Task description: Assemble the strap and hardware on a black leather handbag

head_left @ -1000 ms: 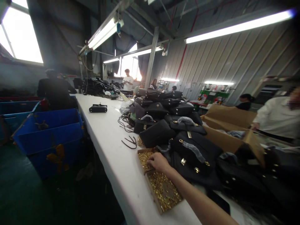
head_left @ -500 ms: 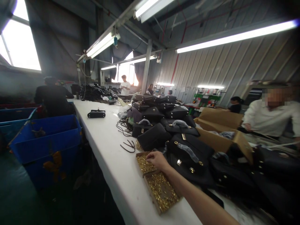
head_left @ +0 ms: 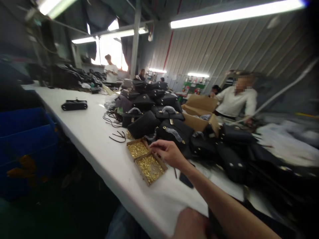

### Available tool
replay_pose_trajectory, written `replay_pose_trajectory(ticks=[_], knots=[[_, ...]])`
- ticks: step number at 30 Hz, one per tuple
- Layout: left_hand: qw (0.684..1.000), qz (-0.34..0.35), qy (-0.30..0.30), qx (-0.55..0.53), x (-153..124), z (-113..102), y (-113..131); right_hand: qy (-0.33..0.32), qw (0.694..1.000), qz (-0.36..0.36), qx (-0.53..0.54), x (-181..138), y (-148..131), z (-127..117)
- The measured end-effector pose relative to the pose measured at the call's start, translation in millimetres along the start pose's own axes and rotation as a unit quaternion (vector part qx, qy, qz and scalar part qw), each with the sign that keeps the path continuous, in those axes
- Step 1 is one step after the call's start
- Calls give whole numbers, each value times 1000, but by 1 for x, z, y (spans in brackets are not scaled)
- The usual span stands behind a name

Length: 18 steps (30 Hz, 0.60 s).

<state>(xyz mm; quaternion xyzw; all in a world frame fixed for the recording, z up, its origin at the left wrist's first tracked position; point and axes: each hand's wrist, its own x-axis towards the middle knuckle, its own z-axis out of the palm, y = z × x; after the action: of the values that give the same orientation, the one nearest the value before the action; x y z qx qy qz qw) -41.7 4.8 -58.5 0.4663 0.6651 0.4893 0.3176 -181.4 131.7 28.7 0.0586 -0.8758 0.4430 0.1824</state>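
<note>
Currently the right hand (head_left: 170,153) is being held just right of the tray (head_left: 142,173) of gold fittings (head_left: 149,167) on the surface (head_left: 87,129). The fingers (head_left: 157,144) are loosely curled and pointing left along its long axis; contents can't be told.

We list a grey corrugated metal wall (head_left: 224,49) on the right, crossed by a thin red pipe (head_left: 170,43); long fluorescent tubes (head_left: 236,13) lit under a dark roof; one grey steel column (head_left: 136,36); and a bright window (head_left: 109,49) at the far end. We record one long white table (head_left: 82,126) running toward that window, with blue plastic bins (head_left: 25,132) just beside its left edge. We note a dark floor (head_left: 62,199) below, dim and partly blurred.
</note>
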Motion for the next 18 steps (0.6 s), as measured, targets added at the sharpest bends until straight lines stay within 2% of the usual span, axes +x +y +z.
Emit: replay_pose_trajectory(ticks=[1,3,5,7,10,14,18], knots=[[1000,-8,-7,-4,2,6,-3,1,1000,-7,-3,-24,-10,-15],[999,-20,16,35,6,15,-8,12,1000,8,-11,-70,-26,-42],[996,4,46,71,9,20,-8,22,999,28,-37,-111,-39,-64],[994,12,63,83,11,20,-7,24,995,33,-88,-145,-49,-81],[997,19,52,53,12,17,-5,10,987,39,-154,-186,-63,-102],[999,30,35,21,6,14,-7,7,975,113,-193,-242,-73,-111],[996,52,40,54,5,15,-6,34,965,167,-198,-292,-73,-97]])
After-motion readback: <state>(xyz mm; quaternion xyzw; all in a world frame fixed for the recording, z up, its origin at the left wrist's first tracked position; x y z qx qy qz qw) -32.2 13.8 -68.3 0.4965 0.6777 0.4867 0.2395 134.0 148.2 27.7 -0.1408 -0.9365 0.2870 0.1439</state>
